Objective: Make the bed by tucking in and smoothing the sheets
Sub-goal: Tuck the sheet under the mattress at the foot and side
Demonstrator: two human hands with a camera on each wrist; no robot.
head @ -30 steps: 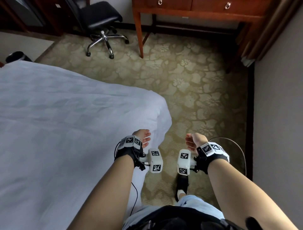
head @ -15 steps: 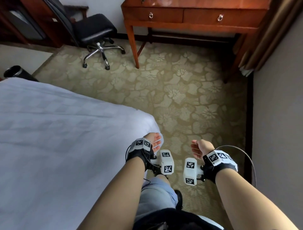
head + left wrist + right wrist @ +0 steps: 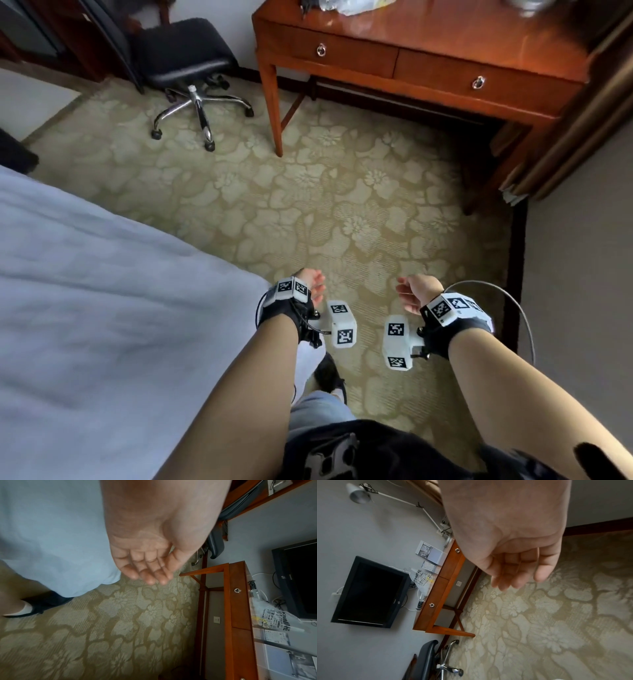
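Observation:
The bed with its pale white sheet (image 3: 102, 308) fills the lower left of the head view; its corner (image 3: 263, 284) lies just left of my left hand (image 3: 313, 286). The sheet (image 3: 51, 534) also fills the upper left of the left wrist view. My left hand (image 3: 149, 572) hangs beside the corner, palm showing, fingers relaxed and slightly bent, holding nothing. My right hand (image 3: 411, 291) floats over the carpet to the right, apart from the bed. Its fingers (image 3: 513, 580) are loosely curled and hold nothing.
A wooden desk (image 3: 428, 61) with two drawers stands ahead, a black swivel chair (image 3: 185, 58) to its left. Patterned carpet (image 3: 325, 205) spreads between bed and desk. A grey wall (image 3: 582, 308) runs along the right, curtains (image 3: 582, 137) beside the desk. My shoe (image 3: 327, 373) is by the bed corner.
I have stepped forward along the bed toward the desk, and the view has lifted. My left hand has come off the sheet at the corner. Both hands stay empty.

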